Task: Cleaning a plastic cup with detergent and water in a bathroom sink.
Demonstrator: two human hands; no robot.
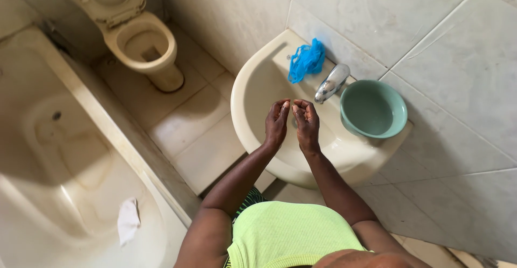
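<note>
**Hands cupped over the basin**

While raised side by side over the cream ceramic washbasin (253, 106), left hand (277, 123) and right hand (307, 125) nearly touching, fingers loosely curled, gripping nothing. Just beyond, chrome tap (332, 82). Right of it, pale green plastic bowl (372, 109) on the rim. Far side, crumpled blue mesh sponge (306, 60). Nothing between hands and tap.

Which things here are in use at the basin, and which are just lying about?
In use:
left hand
right hand
cream ceramic washbasin
chrome tap

Lying about:
round green plastic bowl on the basin ledge
blue mesh sponge
white cloth in the bathtub
cream toilet
</note>
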